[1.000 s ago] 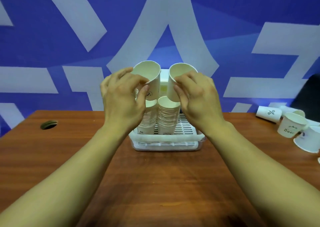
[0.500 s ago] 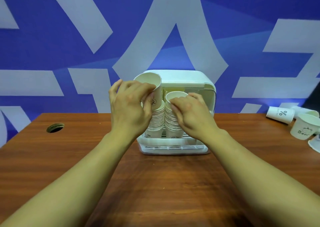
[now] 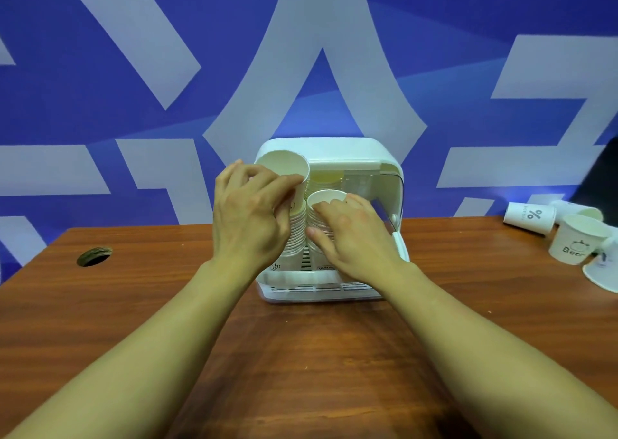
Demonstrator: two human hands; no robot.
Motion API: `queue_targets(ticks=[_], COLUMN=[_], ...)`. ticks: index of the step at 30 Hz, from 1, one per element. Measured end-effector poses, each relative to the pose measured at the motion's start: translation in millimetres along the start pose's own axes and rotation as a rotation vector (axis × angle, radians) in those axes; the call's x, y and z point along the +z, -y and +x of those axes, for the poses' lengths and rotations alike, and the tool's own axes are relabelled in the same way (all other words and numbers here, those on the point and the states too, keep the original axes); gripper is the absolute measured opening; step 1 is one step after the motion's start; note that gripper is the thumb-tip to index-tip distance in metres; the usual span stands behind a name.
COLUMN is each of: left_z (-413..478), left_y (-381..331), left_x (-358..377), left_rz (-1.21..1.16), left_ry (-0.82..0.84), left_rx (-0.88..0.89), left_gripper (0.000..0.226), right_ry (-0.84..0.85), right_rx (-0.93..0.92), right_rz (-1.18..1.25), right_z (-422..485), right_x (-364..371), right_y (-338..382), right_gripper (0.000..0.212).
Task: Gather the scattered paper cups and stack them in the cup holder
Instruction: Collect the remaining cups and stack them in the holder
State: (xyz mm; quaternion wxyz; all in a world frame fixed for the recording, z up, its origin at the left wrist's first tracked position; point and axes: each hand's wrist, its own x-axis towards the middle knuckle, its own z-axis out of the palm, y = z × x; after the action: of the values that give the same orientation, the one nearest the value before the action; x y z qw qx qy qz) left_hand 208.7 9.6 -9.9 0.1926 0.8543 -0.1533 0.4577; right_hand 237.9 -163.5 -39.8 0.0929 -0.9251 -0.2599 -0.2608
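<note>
On the wooden desk's (image 3: 301, 355) far edge stands the cup holder (image 3: 351, 152); left hand (image 3: 249, 217) grips a tilted cup (image 3: 284, 167), right hand (image 3: 351, 234) clasps the right stack (image 3: 326, 197).

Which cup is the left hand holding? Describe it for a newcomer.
Find the white cup holder on the wooden table. Two cup stacks stand inside; the left hand grips the paper cup atop the left stack. It tilts, mouth toward the camera, and sits higher than the right stack's top cup.
</note>
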Motion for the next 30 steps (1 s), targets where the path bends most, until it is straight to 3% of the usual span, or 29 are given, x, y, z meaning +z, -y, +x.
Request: queue_targets(ticks=[7,18,21,25,30], left_z=[-11.7,-22.3,-24.3,-29.9,-25.7], left_y=[4.8,7.0,6.9,-5.4,-58.0], left_x=[17.9,30.5,32.2,35.0,53.4], left_rz=[0.027,0.09,0.071,0.044,-0.129], left_ry=[0.237,0.295,0.323,0.147,-0.051], left_rx=[-0.05,-0.111,-0.084,-0.037,0.052], left_gripper=[0.025,0.014,0.019,0.036,0.038], right_ry=[-0.045,-0.08,-0.063,-0.164,-0.347], right_rx=[0.007,0.015,-0.012,-0.01,0.061], right_rz=[0.015,-0.046,-0.036,0.062,0.172], right_z=[-0.3,-2.5,-3.1,-12.6,-44.3], right_x=[4.5,11.3,7.0,-5.1,-32.7], right_y=[-1.1,-0.1,0.1,-0.2,-18.6], right_gripper=[0.035,0.043,0.046,0.047,0.042])
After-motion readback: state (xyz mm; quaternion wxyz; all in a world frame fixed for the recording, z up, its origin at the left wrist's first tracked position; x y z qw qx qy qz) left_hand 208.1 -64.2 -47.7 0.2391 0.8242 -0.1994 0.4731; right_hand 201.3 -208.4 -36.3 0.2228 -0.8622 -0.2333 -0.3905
